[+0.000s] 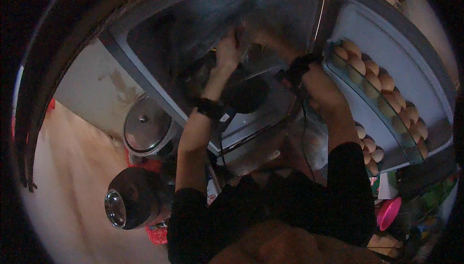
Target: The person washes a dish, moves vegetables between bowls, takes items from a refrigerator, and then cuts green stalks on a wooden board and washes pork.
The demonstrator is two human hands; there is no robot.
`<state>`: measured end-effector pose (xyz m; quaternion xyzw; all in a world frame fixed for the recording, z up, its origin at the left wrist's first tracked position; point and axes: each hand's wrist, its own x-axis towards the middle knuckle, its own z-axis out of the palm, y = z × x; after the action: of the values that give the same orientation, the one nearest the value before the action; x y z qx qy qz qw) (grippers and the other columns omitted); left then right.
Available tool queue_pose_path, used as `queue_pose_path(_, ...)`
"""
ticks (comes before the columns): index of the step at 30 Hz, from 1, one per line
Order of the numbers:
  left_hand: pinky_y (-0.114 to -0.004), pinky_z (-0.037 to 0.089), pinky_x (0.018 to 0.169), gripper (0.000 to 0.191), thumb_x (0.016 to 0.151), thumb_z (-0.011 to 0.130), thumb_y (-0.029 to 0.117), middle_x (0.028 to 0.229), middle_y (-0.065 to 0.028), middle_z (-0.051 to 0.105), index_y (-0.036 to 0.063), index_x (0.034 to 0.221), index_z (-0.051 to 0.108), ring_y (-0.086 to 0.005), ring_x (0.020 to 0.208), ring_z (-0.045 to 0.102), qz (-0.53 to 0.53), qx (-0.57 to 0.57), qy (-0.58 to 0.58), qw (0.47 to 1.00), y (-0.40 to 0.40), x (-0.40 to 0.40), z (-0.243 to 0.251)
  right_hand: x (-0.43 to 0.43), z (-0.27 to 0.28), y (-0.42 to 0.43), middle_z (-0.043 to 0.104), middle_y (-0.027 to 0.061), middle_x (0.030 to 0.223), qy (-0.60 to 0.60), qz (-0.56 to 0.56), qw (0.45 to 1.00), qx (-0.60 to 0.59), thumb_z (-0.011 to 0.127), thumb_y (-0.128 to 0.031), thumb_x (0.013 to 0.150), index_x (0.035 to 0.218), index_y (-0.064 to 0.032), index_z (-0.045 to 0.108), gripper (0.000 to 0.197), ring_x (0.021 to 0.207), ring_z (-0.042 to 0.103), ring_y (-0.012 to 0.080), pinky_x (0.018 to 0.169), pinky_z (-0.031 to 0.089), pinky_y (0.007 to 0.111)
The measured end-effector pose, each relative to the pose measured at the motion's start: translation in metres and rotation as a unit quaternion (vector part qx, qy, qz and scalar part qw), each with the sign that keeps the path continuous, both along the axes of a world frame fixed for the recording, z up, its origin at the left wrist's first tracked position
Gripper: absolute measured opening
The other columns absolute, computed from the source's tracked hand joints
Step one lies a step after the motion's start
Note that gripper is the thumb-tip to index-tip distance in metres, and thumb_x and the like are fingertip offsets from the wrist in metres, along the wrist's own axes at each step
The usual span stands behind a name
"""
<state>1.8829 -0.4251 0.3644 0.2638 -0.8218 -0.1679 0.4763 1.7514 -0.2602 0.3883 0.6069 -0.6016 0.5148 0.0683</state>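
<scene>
Both my hands reach into the dim inside of an open refrigerator (134,46). My left hand (228,52) points away from me with fingers bent near the middle. My right hand (270,39) comes in from the right, its fingers close to my left hand. What looks like clear plastic (252,53) lies just below them, too dark to make out. Whether either hand grips anything is hidden by shadow. Each wrist wears a black band with a cable. A dark round thing (246,95) shows between my forearms, inside the refrigerator.
Eggs (386,82) fill a clear rack in the open door at right, with more eggs (369,149) in a lower rack. Left of the refrigerator stand a pot with a glass lid (146,124) and a dark rounded appliance (134,197). A pink plastic item (389,213) is lower right.
</scene>
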Motion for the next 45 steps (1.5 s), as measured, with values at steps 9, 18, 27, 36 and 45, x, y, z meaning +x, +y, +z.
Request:
queue_pose_path(9, -0.044, 0.049, 0.065, 0.03, 0.077, 0.061, 0.034, 0.079, -0.0181, 0.064, 0.0083, 0.094, 0.064, -0.0367, 0.074, 0.061, 0.06, -0.139, -0.097, 0.984, -0.002, 0.005, 0.001, -0.004, 0.012, -0.003, 0.056, 0.0137, 0.114, 0.051, -0.028, 0.998, -0.002, 0.055, -0.021, 0.079, 0.117, -0.0099, 0.054, 0.039, 0.107, 0.05, 0.0323, 0.093, 0.039, 0.039)
queue_pose_path(18, -0.044, 0.048, 0.066, 0.023, 0.074, 0.063, 0.027, 0.085, -0.0175, 0.064, 0.0066, 0.084, 0.067, -0.0339, 0.08, 0.061, 0.14, -0.063, -0.249, 0.956, -0.006, -0.002, -0.001, 0.0, 0.061, -0.027, 0.056, 0.0133, 0.113, 0.255, -0.107, 0.946, 0.167, 0.055, -0.022, 0.079, 0.116, -0.0108, 0.054, 0.039, 0.107, 0.05, 0.0323, 0.093, 0.039, 0.039)
queue_pose_path(27, -0.044, 0.048, 0.066, 0.017, 0.075, 0.061, 0.016, 0.074, -0.0164, 0.062, 0.0026, 0.086, 0.062, -0.0349, 0.07, 0.06, 0.141, -0.185, -0.174, 0.957, 0.005, -0.001, 0.005, -0.024, -0.031, -0.058, 0.06, 0.0147, 0.095, 0.242, -0.206, 0.945, -0.074, 0.056, -0.022, 0.077, 0.098, -0.0075, 0.061, 0.026, 0.089, 0.056, 0.0335, 0.078, 0.045, 0.043)
queue_pose_path(36, -0.044, 0.04, 0.086, 0.046, 0.066, 0.067, 0.005, 0.108, -0.0206, 0.052, -0.0003, 0.109, 0.051, -0.0391, 0.101, 0.048, 0.009, -0.193, 0.074, 0.978, 0.039, 0.0, 0.006, -0.062, -0.049, -0.095, 0.062, 0.0187, 0.089, 0.166, -0.087, 0.982, -0.036, 0.056, -0.021, 0.078, 0.099, -0.0013, 0.06, 0.03, 0.08, 0.059, 0.034, 0.074, 0.047, 0.041)
queue_pose_path(45, -0.044, 0.047, 0.072, 0.031, 0.074, 0.067, 0.025, 0.093, -0.0171, 0.062, 0.0047, 0.097, 0.062, -0.0349, 0.084, 0.059, 0.092, -0.175, -0.09, 0.976, 0.011, -0.012, -0.009, -0.002, -0.04, -0.026, 0.064, 0.015, 0.086, -0.043, -0.076, 0.991, -0.1, 0.059, -0.023, 0.08, 0.103, -0.0042, 0.059, 0.03, 0.078, 0.061, 0.0256, 0.07, 0.048, 0.036)
